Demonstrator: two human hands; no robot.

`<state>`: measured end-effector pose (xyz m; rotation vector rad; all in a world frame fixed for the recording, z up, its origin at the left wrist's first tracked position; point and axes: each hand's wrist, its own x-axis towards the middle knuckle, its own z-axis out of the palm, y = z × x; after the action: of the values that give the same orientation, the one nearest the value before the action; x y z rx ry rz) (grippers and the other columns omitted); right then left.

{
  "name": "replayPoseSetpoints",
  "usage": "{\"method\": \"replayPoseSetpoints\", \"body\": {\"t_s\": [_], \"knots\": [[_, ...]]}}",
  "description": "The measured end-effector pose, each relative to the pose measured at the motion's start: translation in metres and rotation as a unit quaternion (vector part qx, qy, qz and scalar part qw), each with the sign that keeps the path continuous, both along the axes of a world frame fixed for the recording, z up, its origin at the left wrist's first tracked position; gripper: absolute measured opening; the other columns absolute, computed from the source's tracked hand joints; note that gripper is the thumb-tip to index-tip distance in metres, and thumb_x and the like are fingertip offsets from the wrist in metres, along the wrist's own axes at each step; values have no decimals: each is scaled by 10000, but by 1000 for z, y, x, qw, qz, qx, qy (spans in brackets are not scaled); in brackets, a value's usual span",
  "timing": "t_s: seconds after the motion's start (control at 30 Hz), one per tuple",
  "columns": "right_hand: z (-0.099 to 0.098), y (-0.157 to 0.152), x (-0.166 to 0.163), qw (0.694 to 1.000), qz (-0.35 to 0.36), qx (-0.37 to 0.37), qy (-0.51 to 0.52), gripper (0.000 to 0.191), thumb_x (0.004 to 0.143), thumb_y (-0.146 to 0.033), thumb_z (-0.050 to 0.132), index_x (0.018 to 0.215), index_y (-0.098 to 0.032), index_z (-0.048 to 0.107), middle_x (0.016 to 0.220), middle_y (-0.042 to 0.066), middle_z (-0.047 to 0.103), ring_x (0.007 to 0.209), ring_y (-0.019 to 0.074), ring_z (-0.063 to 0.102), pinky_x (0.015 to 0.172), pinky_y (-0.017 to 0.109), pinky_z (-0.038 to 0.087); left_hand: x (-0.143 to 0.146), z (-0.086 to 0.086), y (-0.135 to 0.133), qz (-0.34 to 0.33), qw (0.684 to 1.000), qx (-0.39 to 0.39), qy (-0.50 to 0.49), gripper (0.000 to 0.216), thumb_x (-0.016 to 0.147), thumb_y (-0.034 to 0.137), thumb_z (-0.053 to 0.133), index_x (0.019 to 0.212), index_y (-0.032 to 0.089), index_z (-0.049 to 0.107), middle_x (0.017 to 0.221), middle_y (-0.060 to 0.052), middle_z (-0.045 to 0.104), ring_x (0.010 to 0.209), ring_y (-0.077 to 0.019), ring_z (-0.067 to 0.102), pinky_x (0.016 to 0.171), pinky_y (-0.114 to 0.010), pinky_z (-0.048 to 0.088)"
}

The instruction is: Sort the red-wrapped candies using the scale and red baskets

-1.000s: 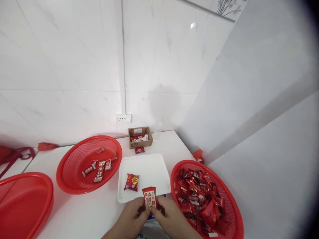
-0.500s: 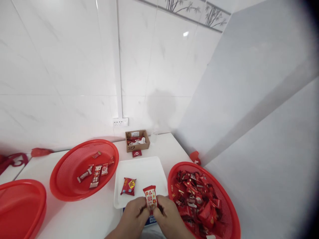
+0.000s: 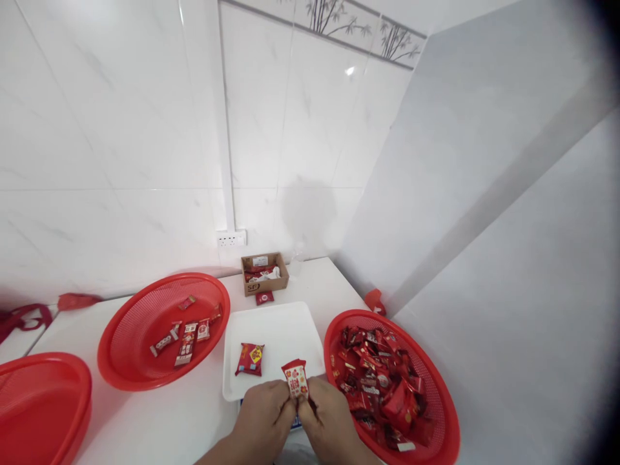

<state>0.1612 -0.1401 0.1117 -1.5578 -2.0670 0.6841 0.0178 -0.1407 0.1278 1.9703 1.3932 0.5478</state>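
Both hands' fingers [image 3: 290, 402] pinch a red packet [image 3: 296, 379] over the white tray's [image 3: 283, 323] near edge, beside the full red basket [image 3: 438, 394].

Fingers of both hands cover the lower half of the small packet [image 3: 296, 377]; its print is too small to read. My left hand [image 3: 264, 421] and right hand [image 3: 325, 421] are cut off at the wrist by the near edge. A blue-and-white item [image 3: 296, 423] beneath them is mostly hidden. The near-left red basket [image 3: 48, 387] runs off the left and near edges. The contents of the far cardboard box [image 3: 264, 274] cannot be identified.
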Motion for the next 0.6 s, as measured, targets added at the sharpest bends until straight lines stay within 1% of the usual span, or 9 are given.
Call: {"method": "replayPoseSetpoints", "body": {"t_s": [0.1,0.2,0.33,0.4,0.5,0.6], "knots": [[1,-1,0,1000,21,11,-7,235,781,-224,350,638,-166,527,634,38,580,578,132,481,536,235,284,-1,2,-2,-9,1000,19,21,278,834,226,353,653,178,559,689,-56,635,626,-164,546,568,-257,316],[3,-2,0,999,23,-9,28,240,786,-241,351,637,-172,526,633,31,576,580,131,475,537,228,299,-1,5,-5,-16,1000,3,1,274,835,223,348,687,170,572,720,-66,643,654,-169,557,589,-253,341],[8,-3,0,991,43,-62,111,224,770,-263,376,640,-170,533,642,22,572,598,133,470,549,222,334,-1,8,-9,-33,994,-45,-92,256,824,215,363,735,167,598,749,-47,647,673,-156,550,609,-233,365],[13,-4,0,984,43,-92,148,211,756,-258,391,639,-163,539,640,19,569,601,133,469,550,222,347,-1,8,-10,-24,987,-69,-142,245,823,240,387,750,160,606,752,-41,644,689,-158,544,622,-232,374],[19,-6,0,976,41,-109,186,215,761,-263,407,658,-152,559,652,21,575,624,135,482,564,222,366,0,8,-11,-4,968,-114,-223,312,839,369,410,777,138,610,761,-47,631,723,-170,536,649,-242,392],[22,-9,1,976,48,-110,184,247,781,-308,428,676,-148,583,669,28,594,626,132,486,583,224,386,2,6,-10,-6,938,-161,-308,428,817,509,429,809,116,598,768,-52,618,748,-175,532,678,-254,407]]}}
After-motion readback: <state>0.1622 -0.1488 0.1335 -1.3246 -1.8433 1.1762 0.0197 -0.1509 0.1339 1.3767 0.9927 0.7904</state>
